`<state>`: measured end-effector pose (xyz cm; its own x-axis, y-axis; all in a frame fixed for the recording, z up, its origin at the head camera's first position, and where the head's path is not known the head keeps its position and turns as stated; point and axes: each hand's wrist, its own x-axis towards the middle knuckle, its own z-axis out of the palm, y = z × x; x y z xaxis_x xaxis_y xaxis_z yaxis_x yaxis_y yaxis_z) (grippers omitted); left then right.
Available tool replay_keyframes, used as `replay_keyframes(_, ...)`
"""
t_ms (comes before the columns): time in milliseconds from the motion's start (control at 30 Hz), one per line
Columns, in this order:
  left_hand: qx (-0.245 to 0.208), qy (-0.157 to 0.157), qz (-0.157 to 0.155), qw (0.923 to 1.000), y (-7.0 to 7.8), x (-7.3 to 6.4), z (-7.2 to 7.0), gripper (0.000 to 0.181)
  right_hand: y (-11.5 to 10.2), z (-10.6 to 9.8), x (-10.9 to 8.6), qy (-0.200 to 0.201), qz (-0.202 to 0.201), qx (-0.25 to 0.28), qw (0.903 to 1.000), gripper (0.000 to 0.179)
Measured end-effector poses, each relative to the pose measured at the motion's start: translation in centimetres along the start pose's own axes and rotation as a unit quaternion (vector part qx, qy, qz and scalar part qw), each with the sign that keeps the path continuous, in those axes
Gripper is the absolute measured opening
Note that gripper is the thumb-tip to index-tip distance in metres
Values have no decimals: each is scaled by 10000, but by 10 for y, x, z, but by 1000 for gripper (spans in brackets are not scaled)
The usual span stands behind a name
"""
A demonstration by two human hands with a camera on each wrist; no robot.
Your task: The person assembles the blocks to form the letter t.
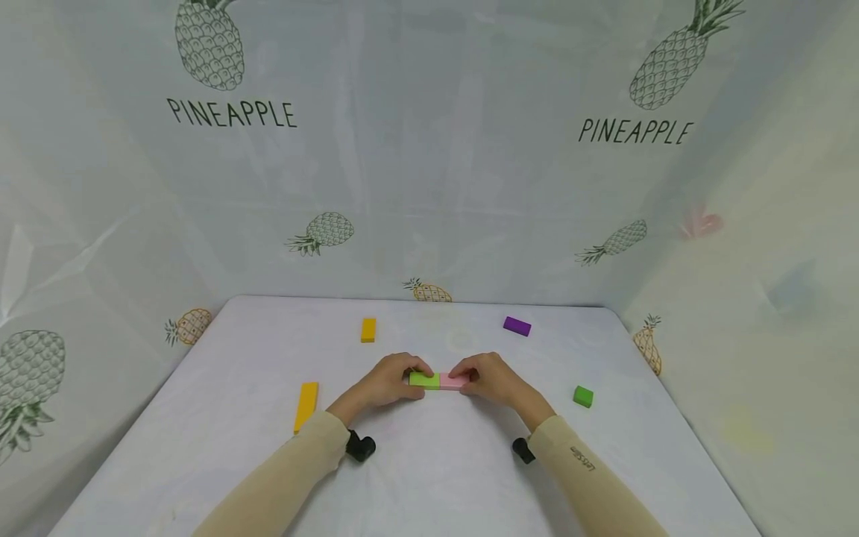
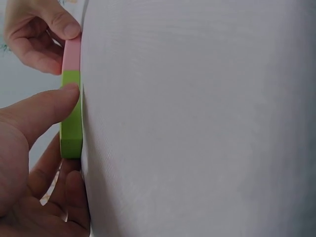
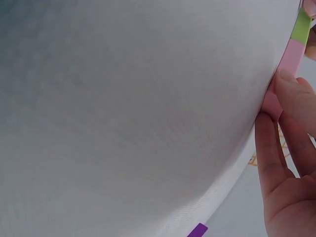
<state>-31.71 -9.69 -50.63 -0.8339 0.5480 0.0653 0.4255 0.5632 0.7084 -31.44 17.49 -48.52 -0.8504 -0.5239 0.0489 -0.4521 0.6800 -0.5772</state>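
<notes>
In the middle of the table, a light green block and a pink block lie end to end in one straight row, their short ends meeting. My left hand pinches the green block, thumb on the near long side and fingers at its far side and outer end. My right hand holds the pink block the same way from the right. In the left wrist view the thumb presses on the green block; in the right wrist view the thumb rests on the pink block.
A short yellow block stands at the back left, a longer yellow block beside the left forearm. A purple block lies at the back right, a dark green block to the right. Pineapple-printed curtains surround the white table.
</notes>
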Motion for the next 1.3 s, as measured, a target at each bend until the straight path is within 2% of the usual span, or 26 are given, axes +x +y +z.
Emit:
replay_keyframes(500, -79, -84, 159, 9998, -4, 4, -3, 35, -1, -1, -2, 18, -63, 14, 10000, 25)
replay_keyframes(700, 136, -83, 102, 9998, -4, 3, -7, 38, 0, -1, -2, 36, -84, 85, 9999, 25)
replay_keyframes(833, 179, -24, 45, 9998, -3, 4, -14, 40, 2, 0, -1, 50, -67, 65, 9999, 25)
replay_keyframes(1100, -155, 92, -91, 9998, 1, 4, -34, 43, 3, 1, 0, 85, -15, 24, 10000, 26)
replay_keyframes(1300, -139, 215, -97, 9996, -1, 7, -50, 44, 2, 3, 0, 63, 99, -9, 9999, 26)
